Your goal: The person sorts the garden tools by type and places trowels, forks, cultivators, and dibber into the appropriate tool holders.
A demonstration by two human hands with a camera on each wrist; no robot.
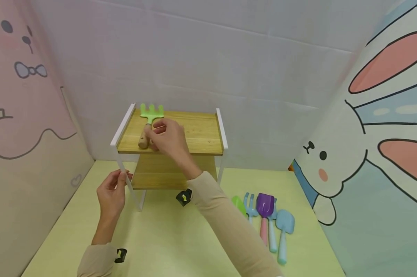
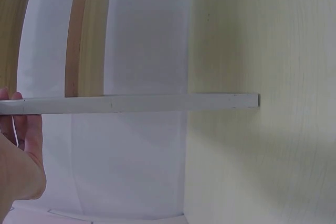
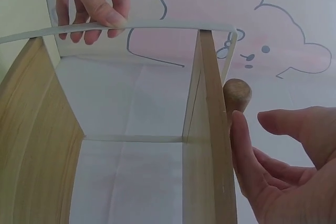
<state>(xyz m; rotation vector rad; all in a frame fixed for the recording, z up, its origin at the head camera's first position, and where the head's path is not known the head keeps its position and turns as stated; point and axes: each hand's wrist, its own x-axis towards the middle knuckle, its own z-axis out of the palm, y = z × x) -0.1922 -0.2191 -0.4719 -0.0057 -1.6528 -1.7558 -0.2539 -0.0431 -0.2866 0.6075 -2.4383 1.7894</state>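
Observation:
A small green garden fork (image 1: 151,114) with a wooden handle (image 3: 238,94) lies on the left part of the top board (image 1: 205,134) of a two-tier wooden shelf. Its tines point to the back wall. My right hand (image 1: 170,140) is over the board beside the handle, fingertips right at it and the thumb held apart, as the right wrist view shows. With thumb and fingers, my left hand (image 1: 112,192) grips the white metal leg (image 2: 152,103) at the shelf's left side. The left fingertips come round behind that leg in the right wrist view.
To the right of the shelf, several toy garden tools lie on the pale table: a purple scoop (image 1: 265,204) with a pink handle, a light blue fork (image 1: 250,210), a light blue shovel (image 1: 285,222) and a partly hidden green tool (image 1: 239,205). Printed walls enclose the table.

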